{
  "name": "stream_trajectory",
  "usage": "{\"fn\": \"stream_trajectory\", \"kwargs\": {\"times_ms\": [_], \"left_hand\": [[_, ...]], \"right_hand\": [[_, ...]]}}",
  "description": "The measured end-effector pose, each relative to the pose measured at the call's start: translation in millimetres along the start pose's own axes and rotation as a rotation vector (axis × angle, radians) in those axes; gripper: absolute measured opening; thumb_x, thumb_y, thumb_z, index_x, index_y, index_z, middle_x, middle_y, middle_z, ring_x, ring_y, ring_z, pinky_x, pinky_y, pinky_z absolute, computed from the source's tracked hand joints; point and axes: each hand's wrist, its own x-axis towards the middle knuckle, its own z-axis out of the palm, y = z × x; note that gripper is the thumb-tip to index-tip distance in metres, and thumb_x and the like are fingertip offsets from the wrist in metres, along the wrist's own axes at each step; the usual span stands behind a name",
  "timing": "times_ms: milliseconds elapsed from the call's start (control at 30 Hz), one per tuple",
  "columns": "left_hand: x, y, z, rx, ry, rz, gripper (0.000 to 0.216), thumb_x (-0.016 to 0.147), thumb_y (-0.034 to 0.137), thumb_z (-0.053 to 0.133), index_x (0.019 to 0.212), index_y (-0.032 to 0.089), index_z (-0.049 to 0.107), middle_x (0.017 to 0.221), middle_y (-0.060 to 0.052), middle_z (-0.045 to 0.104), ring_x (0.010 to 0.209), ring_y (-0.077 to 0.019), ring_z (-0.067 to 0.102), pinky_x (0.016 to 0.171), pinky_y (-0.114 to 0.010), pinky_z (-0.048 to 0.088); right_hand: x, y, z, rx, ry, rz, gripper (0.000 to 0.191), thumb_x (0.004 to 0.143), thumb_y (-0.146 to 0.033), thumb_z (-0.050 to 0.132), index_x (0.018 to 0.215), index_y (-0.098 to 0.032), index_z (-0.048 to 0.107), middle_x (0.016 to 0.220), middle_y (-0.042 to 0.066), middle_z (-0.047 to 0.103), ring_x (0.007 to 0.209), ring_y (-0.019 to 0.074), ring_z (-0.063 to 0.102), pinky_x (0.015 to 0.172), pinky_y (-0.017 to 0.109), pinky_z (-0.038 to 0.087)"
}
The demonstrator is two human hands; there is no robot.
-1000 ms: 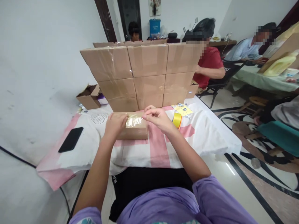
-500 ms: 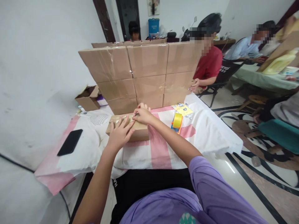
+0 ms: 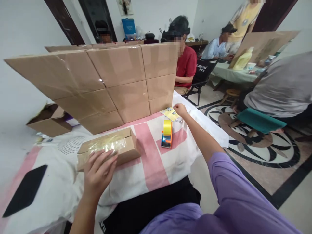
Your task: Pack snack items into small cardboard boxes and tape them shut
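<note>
A small cardboard box [image 3: 133, 143] lies on the cloth-covered table in front of me, with shiny clear tape [image 3: 117, 144] across its top. My left hand [image 3: 99, 170] rests open on the near left part of this box, fingers stretched over the tape. Farther right, my right hand [image 3: 179, 110] is closed beside a yellow sheet [image 3: 170, 113] with small cartoon figures. Whatever its curled fingers hold, if anything, is hidden. Between the box and that hand stands a tape dispenser [image 3: 167, 135], orange and blue with a yellow roll.
A wall of joined cardboard boxes [image 3: 129, 97] rises along the table's back. An open carton [image 3: 52, 120] is at the left, and a black phone-like slab [image 3: 26, 190] lies near the left edge. Behind the wall sits a person in red [image 3: 190, 63]; other people are farther right.
My right hand has left the box top and moved right to the yellow sheet. The left hand stays on the box. My view has turned to the right.
</note>
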Motion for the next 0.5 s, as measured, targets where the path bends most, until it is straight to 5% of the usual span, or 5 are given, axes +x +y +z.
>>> {"fn": "stream_trajectory", "kwargs": {"times_ms": [100,267,400,500], "left_hand": [[-2,24,-4,0.041,0.096,0.037,0.033,0.076,0.008,0.081,0.101,0.029,0.076,0.108,-0.009,0.079,0.107,-0.0321,0.07,0.102,-0.053,0.053],[13,51,6,-0.022,0.024,0.15,0.032,0.077,0.011,0.079,0.101,0.031,0.076,0.095,-0.006,0.08,0.097,-0.0294,0.07,0.094,-0.05,0.054],[47,75,39,-0.211,-0.013,0.169,0.025,0.08,0.011,0.073,0.099,0.029,0.073,0.085,-0.003,0.077,0.083,-0.0238,0.071,0.08,-0.041,0.053],[89,104,80,-0.447,-0.031,-0.088,0.023,0.086,0.011,0.068,0.102,0.026,0.071,0.076,0.0,0.072,0.063,-0.0158,0.063,0.062,-0.03,0.049]], "right_hand": [[13,46,9,0.006,-0.034,0.068,0.016,0.088,-0.016,0.064,0.089,-0.011,0.079,0.091,0.013,0.078,0.084,0.0217,0.067,0.079,0.03,0.047],[24,67,31,0.087,-0.043,0.019,0.012,0.083,-0.014,0.065,0.083,-0.013,0.077,0.093,0.012,0.077,0.084,0.0202,0.064,0.082,0.03,0.047],[10,61,25,0.213,0.001,-0.096,0.02,0.091,-0.02,0.054,0.093,-0.015,0.073,0.093,0.009,0.075,0.084,0.0193,0.063,0.081,0.03,0.047],[-29,41,12,0.353,0.057,-0.243,0.017,0.095,-0.029,0.054,0.091,-0.02,0.068,0.086,0.004,0.071,0.077,0.0183,0.061,0.076,0.03,0.047]]}}
